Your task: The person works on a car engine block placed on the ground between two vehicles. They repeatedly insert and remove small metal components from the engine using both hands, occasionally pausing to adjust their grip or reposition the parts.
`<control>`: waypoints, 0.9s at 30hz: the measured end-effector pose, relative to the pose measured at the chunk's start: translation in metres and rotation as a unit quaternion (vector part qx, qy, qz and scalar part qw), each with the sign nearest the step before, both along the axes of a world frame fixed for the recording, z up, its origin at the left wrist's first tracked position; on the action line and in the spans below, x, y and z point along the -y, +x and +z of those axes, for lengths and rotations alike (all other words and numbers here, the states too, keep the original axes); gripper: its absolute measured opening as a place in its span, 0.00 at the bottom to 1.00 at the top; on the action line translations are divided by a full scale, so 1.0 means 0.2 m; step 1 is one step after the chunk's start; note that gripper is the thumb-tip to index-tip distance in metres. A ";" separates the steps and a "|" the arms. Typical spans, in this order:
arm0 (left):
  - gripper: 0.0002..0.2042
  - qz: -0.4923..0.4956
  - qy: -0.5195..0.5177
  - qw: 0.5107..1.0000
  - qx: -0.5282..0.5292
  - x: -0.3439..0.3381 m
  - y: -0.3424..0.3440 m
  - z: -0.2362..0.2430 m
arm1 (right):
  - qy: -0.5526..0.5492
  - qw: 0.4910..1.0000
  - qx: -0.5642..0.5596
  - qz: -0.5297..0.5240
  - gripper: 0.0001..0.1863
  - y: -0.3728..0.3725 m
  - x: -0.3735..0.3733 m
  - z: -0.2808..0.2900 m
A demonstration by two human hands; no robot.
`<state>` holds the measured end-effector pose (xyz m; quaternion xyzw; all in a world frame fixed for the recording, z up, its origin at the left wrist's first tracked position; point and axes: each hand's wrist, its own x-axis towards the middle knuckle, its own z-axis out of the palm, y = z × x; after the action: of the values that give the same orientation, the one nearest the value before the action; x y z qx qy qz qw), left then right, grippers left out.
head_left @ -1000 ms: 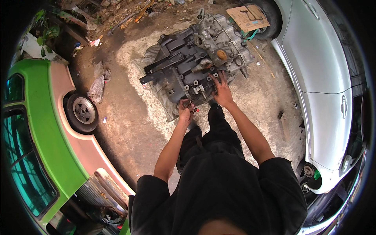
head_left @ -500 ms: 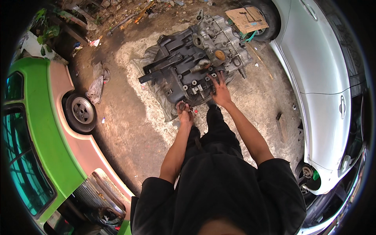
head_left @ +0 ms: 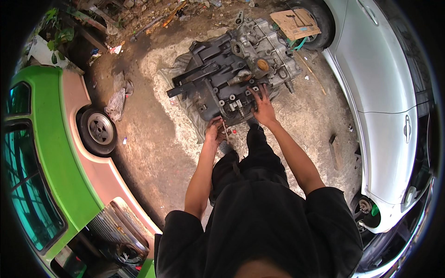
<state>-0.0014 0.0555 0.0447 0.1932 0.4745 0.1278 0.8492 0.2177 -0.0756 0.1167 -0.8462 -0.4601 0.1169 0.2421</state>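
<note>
A greasy engine assembly (head_left: 208,90), black on the left and bare metal with an orange-brown opening on the right, lies on a grey cloth (head_left: 178,74). At its near-left edge my left hand (head_left: 214,130) grips a slim metal tool (head_left: 225,127), whose ends are hard to make out; a small red object (head_left: 234,131) shows beside it. My right hand (head_left: 263,106) rests on the near right part of the black section, fingers spread beside bolt holes and fittings. My legs in dark trousers (head_left: 255,148) are just below the engine.
A green and pink vehicle (head_left: 55,153) stands at left, a silver car (head_left: 380,102) at right. Cardboard with tools on it (head_left: 292,28) lies by the car's tyre. A crumpled sack (head_left: 118,99), a wooden stick (head_left: 313,76), a board (head_left: 333,153) and litter are on the ground.
My left hand has shifted and turned slightly at the engine's edge, its fingers now lying more to the left of the slim tool. My right hand stays in place on the engine.
</note>
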 end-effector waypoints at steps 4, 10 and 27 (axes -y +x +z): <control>0.16 -0.044 -0.010 0.999 0.018 -0.05 0.01 0.05 | 0.007 1.000 0.004 0.003 0.51 0.00 0.00 0.00; 0.12 -0.060 0.029 0.998 0.002 -0.09 0.03 0.05 | 0.001 1.000 -0.001 -0.002 0.50 0.00 0.00 -0.01; 0.11 -0.173 0.008 0.982 -0.079 -0.30 0.03 0.11 | -0.007 1.000 0.012 -0.001 0.50 0.00 0.00 -0.02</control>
<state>0.0052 0.1155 0.0664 0.2887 0.4987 -0.0325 0.8166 0.2186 -0.0747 0.1135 -0.8494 -0.4616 0.1102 0.2309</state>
